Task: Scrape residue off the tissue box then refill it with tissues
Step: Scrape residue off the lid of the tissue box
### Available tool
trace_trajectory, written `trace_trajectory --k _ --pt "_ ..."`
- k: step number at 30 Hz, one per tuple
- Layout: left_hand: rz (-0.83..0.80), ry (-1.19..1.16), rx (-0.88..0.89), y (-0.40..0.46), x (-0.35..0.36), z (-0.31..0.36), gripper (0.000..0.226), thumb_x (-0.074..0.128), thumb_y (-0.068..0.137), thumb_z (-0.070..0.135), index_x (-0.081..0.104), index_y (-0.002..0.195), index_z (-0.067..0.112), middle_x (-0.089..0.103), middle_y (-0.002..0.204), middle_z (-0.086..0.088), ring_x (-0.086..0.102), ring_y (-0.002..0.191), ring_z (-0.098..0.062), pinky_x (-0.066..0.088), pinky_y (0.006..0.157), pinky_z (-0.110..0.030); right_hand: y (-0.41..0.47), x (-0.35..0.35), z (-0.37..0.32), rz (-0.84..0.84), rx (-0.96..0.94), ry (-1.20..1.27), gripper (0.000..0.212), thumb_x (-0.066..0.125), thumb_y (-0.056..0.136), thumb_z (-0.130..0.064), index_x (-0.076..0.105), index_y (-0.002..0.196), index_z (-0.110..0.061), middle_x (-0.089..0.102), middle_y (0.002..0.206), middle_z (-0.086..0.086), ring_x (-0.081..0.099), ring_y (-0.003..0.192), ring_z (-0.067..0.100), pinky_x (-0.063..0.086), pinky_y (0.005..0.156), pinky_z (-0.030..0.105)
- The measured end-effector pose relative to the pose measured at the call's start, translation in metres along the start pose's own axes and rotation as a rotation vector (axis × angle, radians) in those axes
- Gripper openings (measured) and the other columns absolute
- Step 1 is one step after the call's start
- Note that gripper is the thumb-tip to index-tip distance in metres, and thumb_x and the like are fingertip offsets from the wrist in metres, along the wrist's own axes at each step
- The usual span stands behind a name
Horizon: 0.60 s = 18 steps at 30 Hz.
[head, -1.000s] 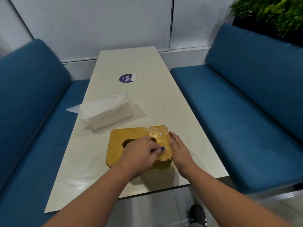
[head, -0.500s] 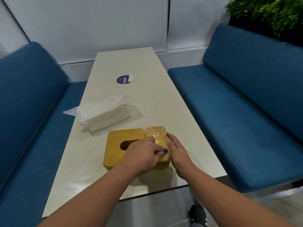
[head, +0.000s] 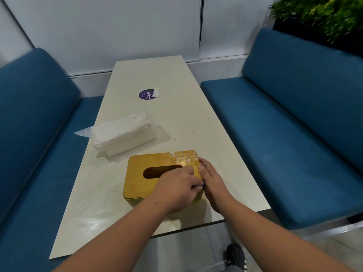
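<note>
A yellow wooden tissue box (head: pixel 141 183) with an oval slot lies near the table's front edge. White flecks of residue (head: pixel 183 157) cover its far right corner. My left hand (head: pixel 176 190) lies over the box's right half and grips a small blue scraper (head: pixel 203 186), of which only the tip shows. My right hand (head: pixel 213 182) rests flat against the box's right side, fingers straight. A plastic pack of white tissues (head: pixel 121 134) lies on the table behind and left of the box.
The long cream table (head: pixel 167 118) carries a round purple sticker (head: pixel 146 94) farther back. Blue padded benches (head: pixel 294 134) run along both sides. A green plant (head: pixel 322 14) stands at the top right. A black shoe (head: pixel 234 254) shows below the table's edge.
My left hand with the scraper has shifted slightly toward me and right over the box's top. My right hand stays against the box's side. The camera view has drifted a little.
</note>
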<state>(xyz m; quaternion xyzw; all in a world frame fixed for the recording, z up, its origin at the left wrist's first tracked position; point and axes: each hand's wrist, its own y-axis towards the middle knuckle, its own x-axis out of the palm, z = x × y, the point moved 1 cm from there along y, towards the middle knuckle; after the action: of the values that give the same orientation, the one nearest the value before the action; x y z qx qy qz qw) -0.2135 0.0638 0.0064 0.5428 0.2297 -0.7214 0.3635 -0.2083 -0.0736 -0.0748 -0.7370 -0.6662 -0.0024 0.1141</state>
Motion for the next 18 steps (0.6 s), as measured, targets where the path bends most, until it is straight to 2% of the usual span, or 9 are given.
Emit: trace_trajectory --k 4,6,9,11,14,16,18 --pt "-0.025 0.002 -0.063 -0.004 -0.011 -0.022 0.027 0.050 0.093 0.045 0.067 0.114 0.042 0.046 0.085 0.016 0.046 0.079 -0.006 0.034 0.062 -0.026 0.000 0.000 -0.001 0.012 -0.009 -0.067 0.026 0.041 0.102 -0.032 0.052 0.123 -0.041 0.060 0.122 -0.010 0.060 0.108 0.008 0.051 0.092 0.032" --pt "0.011 -0.007 -0.103 0.002 -0.013 -0.020 0.027 0.049 0.094 0.044 0.067 0.115 0.041 0.047 0.088 0.015 0.046 0.081 -0.007 0.034 0.063 -0.027 0.000 0.001 0.000 0.015 -0.002 -0.050 0.028 0.041 0.102 -0.031 0.052 0.127 -0.037 0.060 0.123 -0.009 0.059 0.111 0.011 0.050 0.095 0.034" --pt "-0.008 -0.003 -0.025 0.003 -0.006 -0.003 0.028 0.048 0.095 0.044 0.066 0.116 0.041 0.047 0.088 0.010 0.051 0.085 -0.012 0.035 0.063 -0.028 0.000 0.000 0.001 0.013 0.002 0.009 0.029 0.043 0.101 -0.026 0.053 0.129 -0.031 0.063 0.121 -0.006 0.060 0.111 0.014 0.049 0.096 0.034" --pt "-0.033 -0.007 0.011 -0.004 -0.005 -0.008 0.028 0.048 0.094 0.044 0.066 0.115 0.042 0.045 0.085 0.012 0.050 0.083 -0.010 0.034 0.062 -0.027 0.000 0.001 0.000 0.017 -0.001 -0.020 0.026 0.043 0.101 -0.028 0.055 0.122 -0.037 0.064 0.118 -0.011 0.061 0.108 0.010 0.050 0.092 0.030" --pt "0.003 0.001 -0.075 -0.003 -0.009 -0.025 0.028 0.049 0.094 0.045 0.067 0.115 0.041 0.044 0.084 0.016 0.044 0.078 -0.005 0.036 0.061 -0.026 -0.001 0.002 -0.002 0.023 -0.004 -0.049 0.024 0.043 0.101 -0.030 0.055 0.116 -0.043 0.062 0.118 -0.015 0.061 0.106 0.006 0.050 0.085 0.024" --pt "0.044 0.001 -0.104 0.002 -0.008 -0.021 0.028 0.047 0.095 0.045 0.066 0.116 0.040 0.044 0.086 0.016 0.043 0.079 -0.006 0.035 0.061 -0.027 -0.002 0.002 -0.001 0.026 0.003 -0.042 0.024 0.043 0.101 -0.030 0.055 0.118 -0.043 0.062 0.120 -0.013 0.060 0.108 0.007 0.050 0.087 0.026" --pt "0.029 0.005 -0.046 0.002 -0.002 -0.010 0.029 0.046 0.096 0.045 0.065 0.116 0.041 0.046 0.087 0.013 0.046 0.080 -0.008 0.033 0.061 -0.027 -0.002 0.002 -0.001 0.020 0.001 -0.016 0.027 0.043 0.101 -0.028 0.054 0.123 -0.038 0.062 0.121 -0.009 0.060 0.111 0.012 0.050 0.093 0.032"
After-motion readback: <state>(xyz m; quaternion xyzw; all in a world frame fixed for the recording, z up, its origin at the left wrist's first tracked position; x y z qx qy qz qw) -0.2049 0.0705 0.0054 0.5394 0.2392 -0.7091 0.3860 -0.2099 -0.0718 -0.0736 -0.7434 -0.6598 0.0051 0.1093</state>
